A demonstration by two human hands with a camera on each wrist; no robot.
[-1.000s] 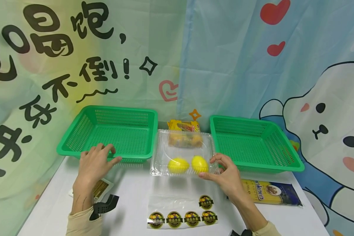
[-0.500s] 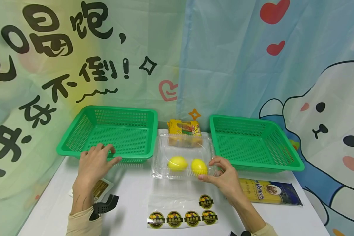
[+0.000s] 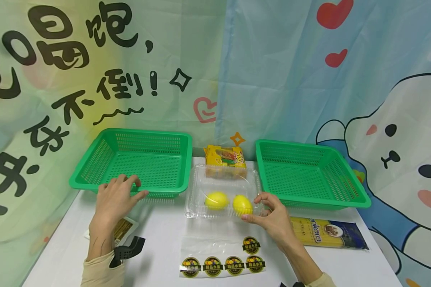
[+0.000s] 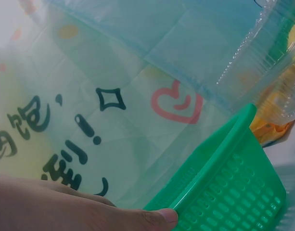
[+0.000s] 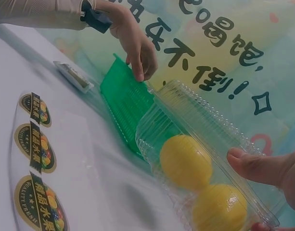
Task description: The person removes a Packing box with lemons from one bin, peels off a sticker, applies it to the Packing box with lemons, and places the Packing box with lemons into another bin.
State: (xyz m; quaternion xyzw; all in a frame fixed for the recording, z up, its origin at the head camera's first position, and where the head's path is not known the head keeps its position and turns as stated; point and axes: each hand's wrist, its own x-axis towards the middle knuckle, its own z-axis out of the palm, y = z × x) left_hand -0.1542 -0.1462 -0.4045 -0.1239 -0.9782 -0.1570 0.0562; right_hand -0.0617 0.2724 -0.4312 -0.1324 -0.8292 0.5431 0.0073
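Note:
A clear plastic clamshell box (image 3: 222, 181) stands between two green baskets, with two yellow lemons (image 3: 216, 200) (image 3: 242, 204) inside. My right hand (image 3: 252, 207) pinches its front right corner, thumb below and fingers on the lid. In the right wrist view the thumb (image 5: 262, 166) presses the ribbed lid (image 5: 200, 125) over the lemons (image 5: 185, 161). My left hand (image 3: 131, 187) lies with relaxed fingers on the front rim of the left basket (image 3: 93, 159). In the left wrist view one fingertip (image 4: 159, 216) touches that rim (image 4: 219, 144).
The right green basket (image 3: 344, 187) holds nothing. A yellow food packet (image 3: 225, 155) lies behind the box. A sheet of round fruit stickers (image 3: 219, 261) lies in front, a dark pasta packet (image 3: 327, 233) at the right, and a small packet (image 3: 123, 227) by my left wrist.
The clamshell's lid has come down closer over the lemons, and my right hand has sunk slightly with it. The left hand has not moved.

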